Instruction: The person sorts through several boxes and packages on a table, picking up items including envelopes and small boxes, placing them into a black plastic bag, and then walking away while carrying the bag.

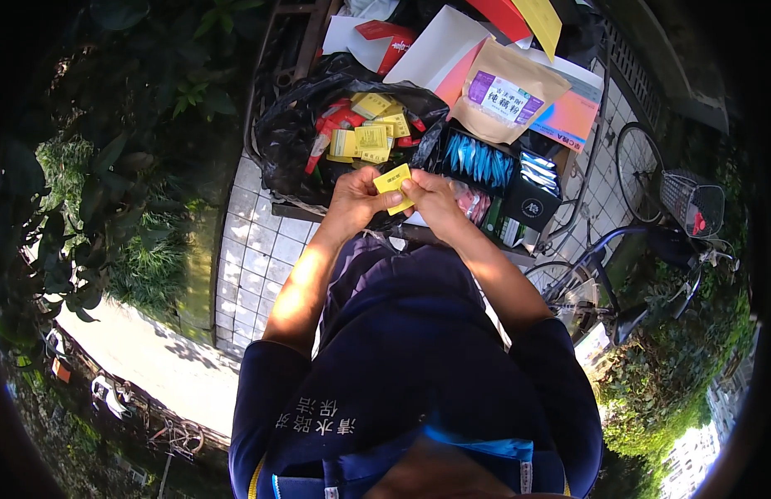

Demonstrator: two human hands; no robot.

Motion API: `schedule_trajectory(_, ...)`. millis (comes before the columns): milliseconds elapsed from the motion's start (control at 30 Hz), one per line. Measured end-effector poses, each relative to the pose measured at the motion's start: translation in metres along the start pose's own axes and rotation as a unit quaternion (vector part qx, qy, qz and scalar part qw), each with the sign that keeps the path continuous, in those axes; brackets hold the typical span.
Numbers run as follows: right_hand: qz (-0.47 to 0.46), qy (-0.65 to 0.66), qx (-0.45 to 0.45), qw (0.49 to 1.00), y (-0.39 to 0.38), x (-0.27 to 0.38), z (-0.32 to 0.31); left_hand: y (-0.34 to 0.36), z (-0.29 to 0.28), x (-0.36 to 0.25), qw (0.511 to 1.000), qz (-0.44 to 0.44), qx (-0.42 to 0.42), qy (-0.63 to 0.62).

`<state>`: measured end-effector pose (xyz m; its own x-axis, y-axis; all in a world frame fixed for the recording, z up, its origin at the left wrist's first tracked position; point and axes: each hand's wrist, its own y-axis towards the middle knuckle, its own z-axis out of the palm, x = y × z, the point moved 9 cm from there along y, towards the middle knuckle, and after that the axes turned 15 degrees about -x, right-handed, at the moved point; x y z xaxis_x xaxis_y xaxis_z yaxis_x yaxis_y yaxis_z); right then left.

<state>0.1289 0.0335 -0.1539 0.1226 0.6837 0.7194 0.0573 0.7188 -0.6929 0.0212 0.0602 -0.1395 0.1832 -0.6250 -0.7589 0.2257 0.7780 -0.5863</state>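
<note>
The near dark edge of the loaded cart [302,213] ran just beyond the person's waist, with both forearms reaching up over it, and the cart's side rail [582,195] bounded the load on the right. Room to move opened on the left, where pale tiled paving [261,237] stretched between the cart and the greenery [148,262]; on the right, a parked bicycle [691,202] stood near the rail and narrowed that side. Ahead of the hands the space was tighter: the crumpled rim of a black plastic bag [290,154] rose in front of the left hand [356,200], while bundled blue sachets [477,160], a black box [531,204] and a brown pouch [506,87] crowded the area beyond and right of the right hand [435,200]. The yellow packet [393,185] was between the two hands, at the bag's near right edge, tilted, with its upper corner pointing away from the body. Both hands grasped it, the left from its left side and the right from its right, each thumb pressed on its upper face. Other yellow packets [370,140] lay in the bag's mouth, just beyond the left hand.
</note>
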Motion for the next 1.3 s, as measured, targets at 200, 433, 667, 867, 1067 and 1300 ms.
schedule_trajectory(200, 0.073, 0.119, 0.041, 0.989, -0.007, 0.000, 0.009, -0.012, 0.005, -0.016, 1.000, 0.018, 0.012, -0.017)
schedule_trajectory(433, -0.065, -0.043, -0.015, 0.997, 0.007, 0.006, -0.012, -0.008, -0.014, -0.001, 0.999, 0.013, -0.050, -0.008)
schedule_trajectory(667, -0.104, -0.021, -0.045, 0.993, 0.008, -0.014, -0.010, 0.004, -0.019, 0.043, 0.988, -0.128, -0.023, -0.084)
schedule_trajectory(867, -0.070, -0.088, -0.085, 0.990, 0.018, -0.001, -0.026, 0.031, -0.066, 0.010, 0.971, -0.025, -0.219, 0.097)
schedule_trajectory(1067, -0.172, -0.305, -0.226, 0.909, 0.016, -0.024, -0.098, 0.041, -0.081, -0.012, 0.901, 0.145, -0.208, 0.353)
schedule_trajectory(1300, -0.242, -0.376, -0.205, 0.871, 0.018, -0.024, -0.087, 0.035, 0.012, 0.026, 0.726, 0.319, -0.061, 0.607)
